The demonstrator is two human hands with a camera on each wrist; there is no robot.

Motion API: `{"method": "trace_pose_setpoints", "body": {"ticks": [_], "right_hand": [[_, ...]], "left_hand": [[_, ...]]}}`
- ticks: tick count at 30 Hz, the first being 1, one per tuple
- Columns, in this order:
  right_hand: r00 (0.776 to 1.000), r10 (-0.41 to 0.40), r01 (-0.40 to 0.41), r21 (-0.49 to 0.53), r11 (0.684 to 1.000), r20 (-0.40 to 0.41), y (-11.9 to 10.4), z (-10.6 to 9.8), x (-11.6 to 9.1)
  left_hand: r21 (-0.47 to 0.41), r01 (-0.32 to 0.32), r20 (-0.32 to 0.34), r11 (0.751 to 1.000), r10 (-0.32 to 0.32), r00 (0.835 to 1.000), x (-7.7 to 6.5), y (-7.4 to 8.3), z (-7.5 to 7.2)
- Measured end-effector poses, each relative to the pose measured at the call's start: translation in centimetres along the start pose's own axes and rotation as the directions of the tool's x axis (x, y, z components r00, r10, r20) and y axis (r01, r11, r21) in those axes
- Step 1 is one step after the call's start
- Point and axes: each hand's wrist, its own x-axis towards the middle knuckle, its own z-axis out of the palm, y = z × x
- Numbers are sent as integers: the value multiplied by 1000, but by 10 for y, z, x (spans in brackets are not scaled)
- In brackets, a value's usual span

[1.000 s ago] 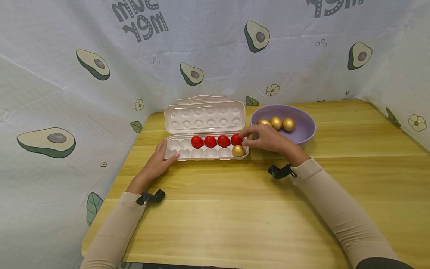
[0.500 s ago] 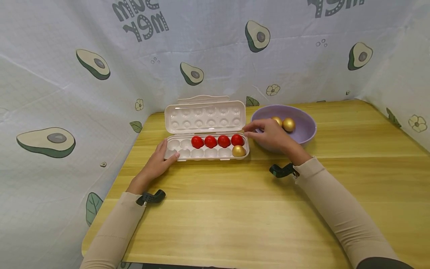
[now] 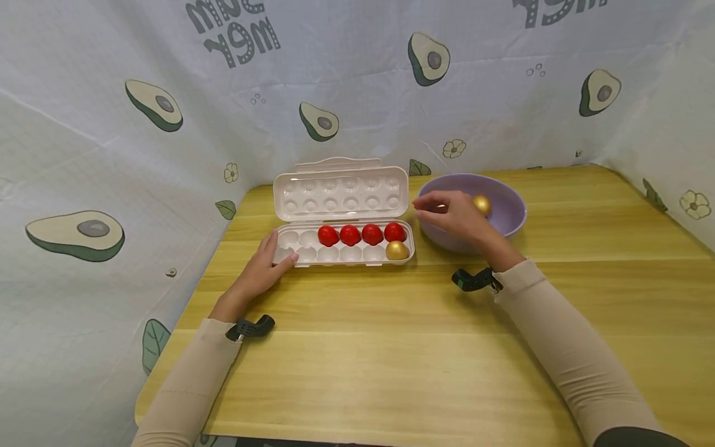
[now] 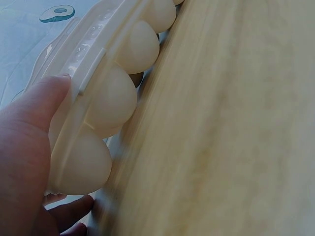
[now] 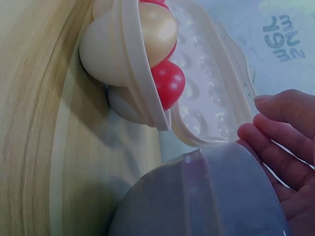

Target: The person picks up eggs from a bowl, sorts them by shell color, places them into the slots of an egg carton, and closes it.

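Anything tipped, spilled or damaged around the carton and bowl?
Nothing stands out. The carton sits open, four red eggs and one gold egg seated inside. The bowl stands upright beside it. No cracks or spills show.

Beyond the left hand [image 3: 258,267], mirrored grey lettering [image 3: 241,43] on the patterned cloth [image 3: 357,74] can be read as "sum" over "mer". Beyond and right of the right hand [image 3: 459,215], a cropped, mirrored "mer" [image 3: 558,11] is shown.

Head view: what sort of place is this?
Probably a makeshift recording booth rather than an ordinary kitchen: a wooden table, avocado-print cloth hanging behind it and along the sides, and black wrist devices on the person.
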Motion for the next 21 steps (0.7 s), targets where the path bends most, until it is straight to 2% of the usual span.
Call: {"method": "trace_pose_setpoints", "body": {"ticks": [13,17,21], "right_hand": [[999,21,-20,19,1000,-41,9,-7,1],[998,47,-46,12,999,-43,11,-11,1],[993,108,-108,-4,994,-53,13,-14,1]], "left_hand": [[6,4,4,1000,-4,1000,0,3,-2],[10,-3,-1,1000,3,1000,0,2,-2],[13,0,1,1000,0,1000,0,0,-1]]}}
